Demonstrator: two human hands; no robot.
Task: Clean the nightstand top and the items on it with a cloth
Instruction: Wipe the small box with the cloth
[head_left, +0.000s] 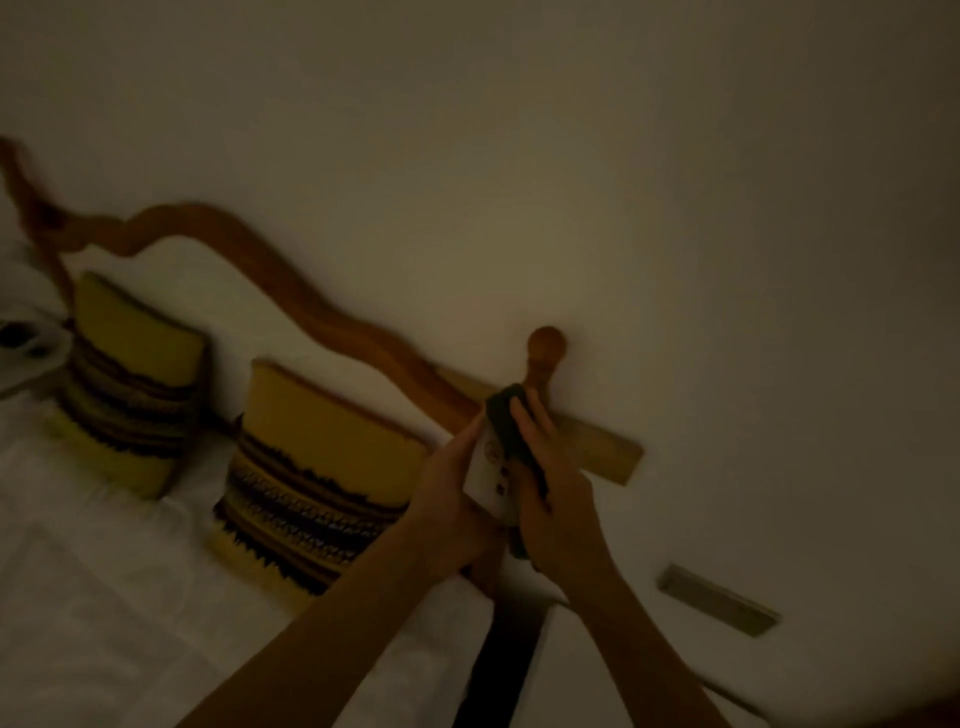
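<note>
The room is dim and the frame is blurred. My left hand (449, 512) grips a small white remote control (488, 473) with a few dark buttons, holding it up in front of the wall. My right hand (553, 499) holds a dark cloth (506, 415) and presses it over the remote's upper end and right side. The cloth's lower end shows below my right palm. The nightstand top is out of view.
A bed with white sheets (104, 597) fills the lower left, with two yellow patterned cushions (311, 478) against a curved wooden headboard (291, 280). A round bedpost knob (545, 348) stands behind my hands. A small plate (719, 600) is on the white wall at right.
</note>
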